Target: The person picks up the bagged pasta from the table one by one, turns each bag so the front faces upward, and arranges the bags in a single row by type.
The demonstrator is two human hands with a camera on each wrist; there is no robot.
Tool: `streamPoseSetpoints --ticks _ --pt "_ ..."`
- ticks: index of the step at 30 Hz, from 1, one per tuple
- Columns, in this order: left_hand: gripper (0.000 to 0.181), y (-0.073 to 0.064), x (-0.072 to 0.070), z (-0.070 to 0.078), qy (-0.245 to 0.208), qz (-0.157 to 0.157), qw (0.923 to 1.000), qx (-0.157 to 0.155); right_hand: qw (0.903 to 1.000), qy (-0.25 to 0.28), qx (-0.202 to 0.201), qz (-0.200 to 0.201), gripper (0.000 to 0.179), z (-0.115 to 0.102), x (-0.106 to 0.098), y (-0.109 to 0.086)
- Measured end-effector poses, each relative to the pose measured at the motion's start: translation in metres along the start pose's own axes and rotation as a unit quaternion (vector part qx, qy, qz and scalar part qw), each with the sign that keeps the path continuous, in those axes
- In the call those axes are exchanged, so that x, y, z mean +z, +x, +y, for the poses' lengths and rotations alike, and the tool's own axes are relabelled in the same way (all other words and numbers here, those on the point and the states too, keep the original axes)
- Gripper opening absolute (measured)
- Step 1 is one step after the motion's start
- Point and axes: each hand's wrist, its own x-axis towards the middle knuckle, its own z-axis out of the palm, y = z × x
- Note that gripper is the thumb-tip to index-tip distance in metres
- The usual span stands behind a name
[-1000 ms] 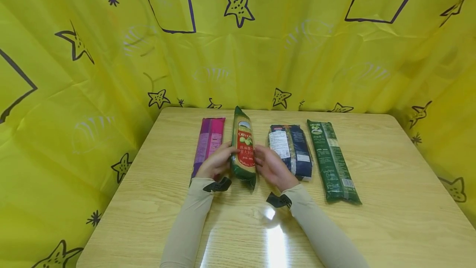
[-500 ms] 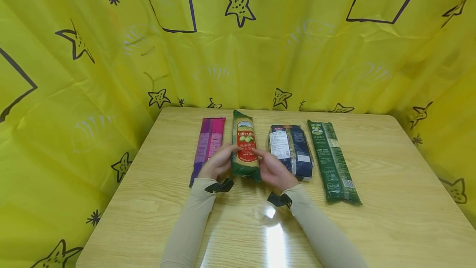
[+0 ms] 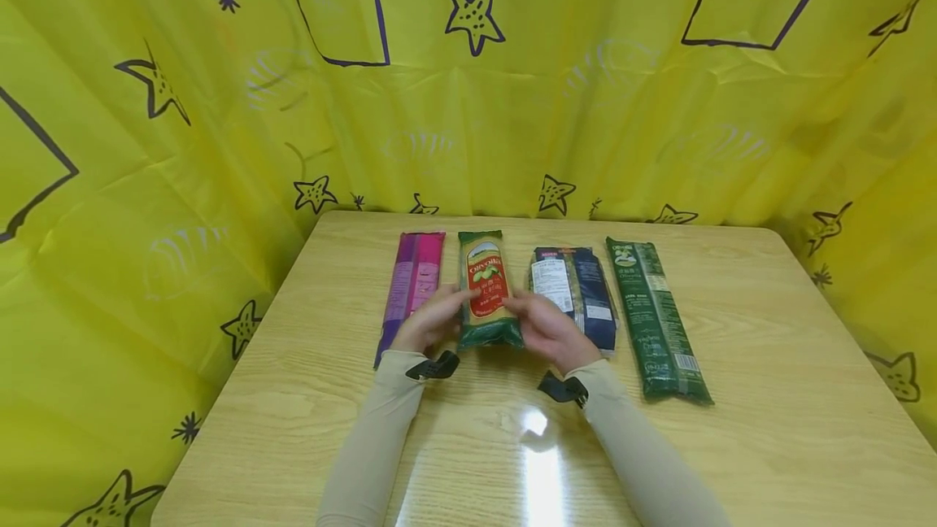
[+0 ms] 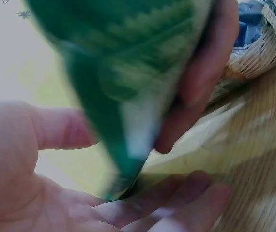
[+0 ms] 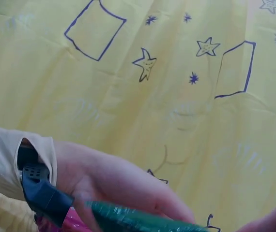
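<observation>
A green and gold bag of spaghetti [image 3: 486, 279] with a red label is held between both hands above the table, label facing up toward the head camera. My left hand [image 3: 432, 320] grips its left side with the thumb over the front; in the left wrist view its fingers reach under the bag's green end [image 4: 123, 87]. On the other side my right hand [image 3: 549, 328] grips the right edge, thumb also on the front. Much of the right hand's hold is cut off in the right wrist view, where the bag's green edge [image 5: 138, 220] shows low down.
Left of the hands lies a purple and pink packet [image 3: 410, 283], partly behind the left hand. A dark blue packet [image 3: 596, 291] lies to the right, and beyond it a long green bag [image 3: 655, 320]. A yellow curtain [image 3: 468, 128] borders the wooden table [image 3: 278, 413].
The spaghetti bag has turned from tilted sideways to facing up more squarely, its top dropping a little toward me. The right hand has shifted slightly right. The other packets stay put.
</observation>
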Motion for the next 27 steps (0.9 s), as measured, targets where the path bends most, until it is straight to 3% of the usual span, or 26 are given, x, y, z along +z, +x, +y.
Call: streamPoseSetpoints --ticks 9,17,27 --pt "0.053 -0.006 -0.004 0.005 0.061 0.008 0.9981 0.010 0.9990 0.036 -0.017 0.022 0.082 0.001 0.003 0.000" --pt "0.054 -0.009 -0.008 0.011 0.074 0.010 0.9971 0.012 0.9991 0.037 -0.018 0.009 0.072 0.008 0.004 0.004" --pt "0.053 -0.010 -0.009 0.011 0.106 0.029 0.9939 0.008 0.9995 0.003 -0.020 0.025 0.061 0.013 0.005 0.008"
